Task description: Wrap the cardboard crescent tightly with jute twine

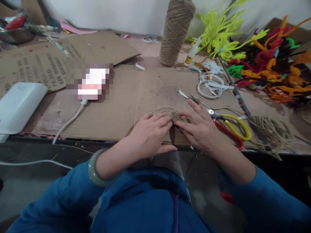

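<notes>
Where the coiled twine (167,111) lies on the cardboard (116,111), near its front edge, I see the left hand (152,131) over it and the right hand (201,127) touching it; whether their fingers grip, I cannot tell. Scissors (212,112) lie just beside.

dim, diffuse | phone screen (93,81) white, pixelated | shadow between left hand (154,131) and right hand (200,127) | darker below surface's (54,113) near edge

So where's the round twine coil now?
In the head view, the round twine coil is just right of centre on the cardboard, partly covered by the left hand and right hand, left of the scissors.
</notes>
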`<state>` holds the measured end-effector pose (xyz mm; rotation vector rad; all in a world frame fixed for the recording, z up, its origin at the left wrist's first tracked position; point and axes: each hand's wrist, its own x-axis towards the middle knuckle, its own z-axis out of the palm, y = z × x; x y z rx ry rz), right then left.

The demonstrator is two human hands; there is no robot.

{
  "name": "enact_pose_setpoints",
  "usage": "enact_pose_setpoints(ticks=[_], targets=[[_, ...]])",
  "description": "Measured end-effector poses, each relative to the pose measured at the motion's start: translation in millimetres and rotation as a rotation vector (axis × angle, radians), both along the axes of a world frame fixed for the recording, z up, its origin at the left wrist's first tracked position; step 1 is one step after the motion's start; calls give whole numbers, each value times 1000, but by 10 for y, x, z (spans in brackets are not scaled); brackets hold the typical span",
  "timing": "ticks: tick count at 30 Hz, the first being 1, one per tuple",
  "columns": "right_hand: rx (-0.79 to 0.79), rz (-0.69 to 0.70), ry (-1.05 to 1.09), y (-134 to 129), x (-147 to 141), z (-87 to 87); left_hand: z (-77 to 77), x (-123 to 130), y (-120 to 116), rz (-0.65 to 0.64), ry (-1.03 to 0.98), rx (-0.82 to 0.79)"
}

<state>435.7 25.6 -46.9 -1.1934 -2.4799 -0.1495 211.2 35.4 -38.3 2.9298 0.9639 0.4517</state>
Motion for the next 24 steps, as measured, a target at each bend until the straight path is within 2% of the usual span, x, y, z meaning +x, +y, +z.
enact_pose_setpoints(ticks=[6,13,17,24], targets=[[-24,10,-18,61,-53,11,1,-2,-4,-9,13,1],[-105,105,142,143,101,-44,33,-1,-20,12,47,-10],[-35,54,121,110,147,-43,30,-1,-22,14,41,-4],[142,38,-131,-20,38,45,56,14,-7,15,70,-18]])
